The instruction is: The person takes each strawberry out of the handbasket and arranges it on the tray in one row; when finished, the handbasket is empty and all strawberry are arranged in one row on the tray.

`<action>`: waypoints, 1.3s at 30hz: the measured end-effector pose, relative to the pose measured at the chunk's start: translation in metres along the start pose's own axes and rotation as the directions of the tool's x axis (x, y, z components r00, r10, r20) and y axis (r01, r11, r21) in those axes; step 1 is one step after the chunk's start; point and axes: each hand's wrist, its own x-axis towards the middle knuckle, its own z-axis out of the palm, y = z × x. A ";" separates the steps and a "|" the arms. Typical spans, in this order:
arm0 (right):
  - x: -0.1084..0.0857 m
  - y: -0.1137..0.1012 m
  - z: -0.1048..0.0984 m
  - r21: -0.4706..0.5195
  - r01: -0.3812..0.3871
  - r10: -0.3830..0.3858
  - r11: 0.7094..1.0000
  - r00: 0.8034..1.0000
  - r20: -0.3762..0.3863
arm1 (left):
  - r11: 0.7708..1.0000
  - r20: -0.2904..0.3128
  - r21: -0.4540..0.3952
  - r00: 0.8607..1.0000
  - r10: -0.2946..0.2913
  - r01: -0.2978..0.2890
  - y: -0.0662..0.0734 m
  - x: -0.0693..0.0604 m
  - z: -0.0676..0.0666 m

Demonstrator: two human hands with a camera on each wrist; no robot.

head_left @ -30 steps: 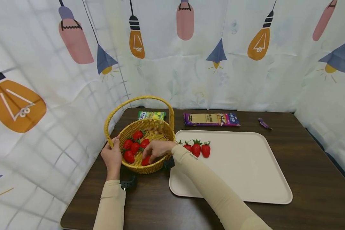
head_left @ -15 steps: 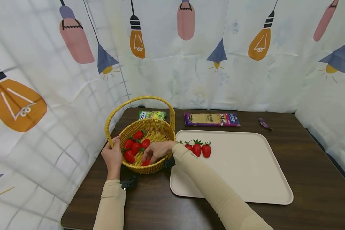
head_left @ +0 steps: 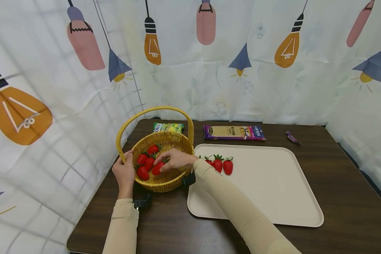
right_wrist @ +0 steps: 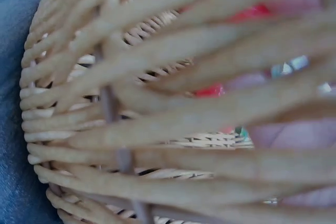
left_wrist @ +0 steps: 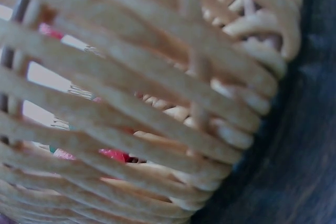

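The yellow woven basket (head_left: 158, 187), with a tall arched handle, stands at the left of the table, several red strawberries (head_left: 142, 173) inside. My left hand (head_left: 124, 174) grips its left rim near the handle's foot. Inside the basket my right hand (head_left: 177, 159) pinches a strawberry (head_left: 157, 168) between thumb and fingers, beside the others. Basket weave (left_wrist: 157, 77) fills the left wrist view, hiding that hand. In the right wrist view, red fruit and parts of the hand show through the weave (right_wrist: 157, 124).
A cream tray (head_left: 263, 187) lies right of the basket, with several strawberries (head_left: 228, 167) in a row at its upper left. Behind are a green packet (head_left: 168, 127), a purple-ended noodle pack (head_left: 235, 132) and a small purple wrapper (head_left: 292, 137). Patterned curtain surrounds the table's back.
My right hand has risen slightly from the basket's lower front, and the strawberry at its fingers has moved up and left toward the others. The left hand holds the rim as before.
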 end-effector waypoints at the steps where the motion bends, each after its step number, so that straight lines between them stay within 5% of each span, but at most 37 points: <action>1: -0.001 0.000 0.000 0.001 0.013 -0.013 1.000 1.000 -0.023 | 1.000 -0.001 0.001 1.000 0.002 -0.002 0.000 0.000 0.000; 5: -0.003 -0.001 -0.001 0.029 0.060 -0.058 0.998 0.996 -0.075 | 1.000 -0.005 0.001 1.000 -0.003 0.003 0.001 0.000 0.000; 12: -0.010 -0.002 0.001 0.226 0.078 -0.043 0.971 0.987 -0.155 | 1.000 -0.004 0.010 1.000 -0.010 0.010 0.003 0.000 0.001; 24: -0.042 -0.007 -0.007 0.241 0.130 -0.077 0.962 0.972 -0.220 | 1.000 -0.007 -0.010 1.000 -0.003 0.003 0.003 0.000 0.001; 32: -0.075 -0.003 -0.015 0.198 0.052 0.028 0.979 0.924 -0.382 | 1.000 0.004 -0.011 1.000 -0.025 0.026 0.003 0.000 0.000; 39: -0.095 0.005 -0.017 0.165 0.061 0.020 0.984 0.893 -0.450 | 0.999 -0.005 -0.020 0.999 -0.039 0.039 0.002 0.001 0.001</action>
